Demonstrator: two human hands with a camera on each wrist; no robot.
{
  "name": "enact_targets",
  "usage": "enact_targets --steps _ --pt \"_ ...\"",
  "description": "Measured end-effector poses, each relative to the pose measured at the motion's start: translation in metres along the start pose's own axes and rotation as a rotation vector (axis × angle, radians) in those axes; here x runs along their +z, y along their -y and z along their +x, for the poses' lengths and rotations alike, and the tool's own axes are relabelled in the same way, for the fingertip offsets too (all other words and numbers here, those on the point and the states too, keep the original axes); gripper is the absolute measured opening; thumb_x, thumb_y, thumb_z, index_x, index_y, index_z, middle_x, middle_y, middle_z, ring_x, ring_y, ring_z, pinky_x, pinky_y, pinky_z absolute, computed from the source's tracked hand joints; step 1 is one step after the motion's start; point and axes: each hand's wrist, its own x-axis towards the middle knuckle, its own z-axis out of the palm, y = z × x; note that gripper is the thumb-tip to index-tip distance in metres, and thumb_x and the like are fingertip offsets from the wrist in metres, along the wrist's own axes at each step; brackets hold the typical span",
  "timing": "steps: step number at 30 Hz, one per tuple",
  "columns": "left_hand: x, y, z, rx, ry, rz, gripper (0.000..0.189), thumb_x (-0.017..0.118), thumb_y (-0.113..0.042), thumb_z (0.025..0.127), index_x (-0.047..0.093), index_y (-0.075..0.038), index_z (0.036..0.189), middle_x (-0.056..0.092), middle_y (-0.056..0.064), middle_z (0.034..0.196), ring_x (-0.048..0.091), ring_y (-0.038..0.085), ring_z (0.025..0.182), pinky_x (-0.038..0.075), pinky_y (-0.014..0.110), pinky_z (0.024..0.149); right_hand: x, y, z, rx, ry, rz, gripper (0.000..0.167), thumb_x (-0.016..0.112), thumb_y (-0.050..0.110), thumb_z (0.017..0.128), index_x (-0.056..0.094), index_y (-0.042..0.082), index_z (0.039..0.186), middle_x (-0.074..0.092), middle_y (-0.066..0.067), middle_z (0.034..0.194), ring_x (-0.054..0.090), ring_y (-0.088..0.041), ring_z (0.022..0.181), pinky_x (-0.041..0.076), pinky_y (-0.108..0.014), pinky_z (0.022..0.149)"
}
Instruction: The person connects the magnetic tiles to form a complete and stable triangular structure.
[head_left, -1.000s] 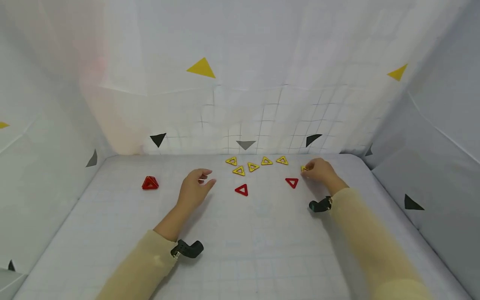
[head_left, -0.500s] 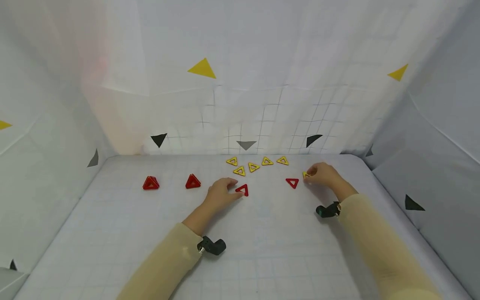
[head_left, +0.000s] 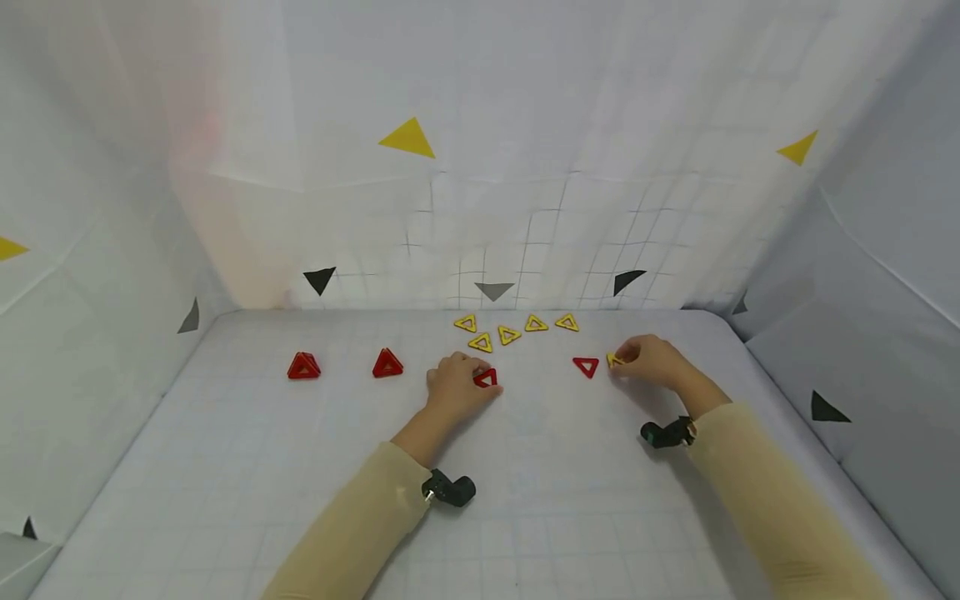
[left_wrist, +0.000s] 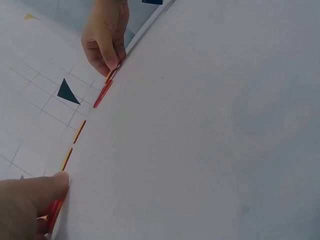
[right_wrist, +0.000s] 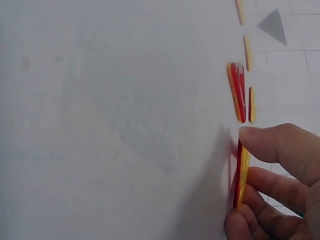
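Note:
In the head view, my left hand (head_left: 455,390) holds a red open-centred triangle tile (head_left: 486,379) between thumb and fingers, low at the table. The left wrist view shows its thumb (left_wrist: 55,185) along the tile's edge. My right hand (head_left: 652,365) pinches a yellow triangle tile (head_left: 614,360); in the right wrist view this tile (right_wrist: 243,175) stands nearly on edge, with a red strip along one side. Just left of the right hand, another red triangle tile (head_left: 586,367) lies flat. Parts of both held tiles are hidden by fingers.
Several yellow triangle tiles (head_left: 509,335) lie flat toward the back of the white table (head_left: 570,500). Left of the left hand stand two red pyramid-like pieces, one nearer (head_left: 387,363) and one farther (head_left: 303,366). White cloth walls (head_left: 517,125) enclose the back and sides.
My left hand has moved right to the red tile and now holds it, uncovering a red pyramid-like piece. My right hand has drawn slightly toward me with the yellow tile.

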Motion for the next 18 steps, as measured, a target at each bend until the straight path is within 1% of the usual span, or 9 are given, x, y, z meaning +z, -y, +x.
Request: enact_targets --steps 4,8,11,15,18 --pt "0.001 0.004 -0.002 0.019 -0.003 -0.016 0.044 0.078 -0.045 0.085 0.072 -0.021 0.121 0.06 0.004 0.117 0.052 0.023 0.11 0.038 0.045 0.09 0.004 0.001 -0.005 -0.005 0.005 0.01 0.05 0.081 0.04 0.083 0.067 0.004 0.114 0.066 -0.014 0.11 0.059 -0.03 0.099 0.05 -0.046 0.084" --pt "-0.003 0.009 -0.007 0.031 0.022 -0.063 0.042 0.081 -0.038 0.084 0.073 -0.017 0.12 0.06 0.004 0.111 0.052 0.022 0.105 0.043 0.04 0.09 0.008 0.002 -0.012 -0.024 0.005 0.014 0.049 0.082 0.041 0.082 0.067 0.005 0.113 0.066 -0.012 0.107 0.059 -0.029 0.096 0.05 -0.043 0.082" --pt "-0.006 0.013 -0.012 0.041 0.046 -0.088 0.041 0.082 -0.034 0.084 0.073 -0.015 0.119 0.06 0.003 0.106 0.054 0.019 0.099 0.047 0.036 0.087 0.011 0.008 -0.019 -0.048 -0.004 0.024 0.047 0.082 0.039 0.082 0.068 0.006 0.112 0.066 -0.01 0.105 0.058 -0.027 0.095 0.05 -0.04 0.081" --pt "-0.012 0.018 -0.019 0.061 0.073 -0.085 0.041 0.082 -0.033 0.083 0.073 -0.013 0.118 0.06 0.002 0.101 0.054 0.016 0.092 0.049 0.034 0.083 0.013 0.02 -0.03 -0.11 -0.013 0.032 0.043 0.082 0.034 0.082 0.069 0.005 0.11 0.066 -0.008 0.102 0.057 -0.025 0.093 0.049 -0.038 0.08" --pt "-0.017 0.021 -0.025 0.068 0.093 -0.073 0.042 0.083 -0.035 0.083 0.073 -0.013 0.118 0.06 0.001 0.1 0.054 0.015 0.091 0.049 0.033 0.082 0.015 0.031 -0.037 -0.185 -0.013 0.03 0.038 0.082 0.031 0.083 0.069 0.005 0.108 0.066 -0.006 0.099 0.057 -0.024 0.092 0.048 -0.038 0.081"
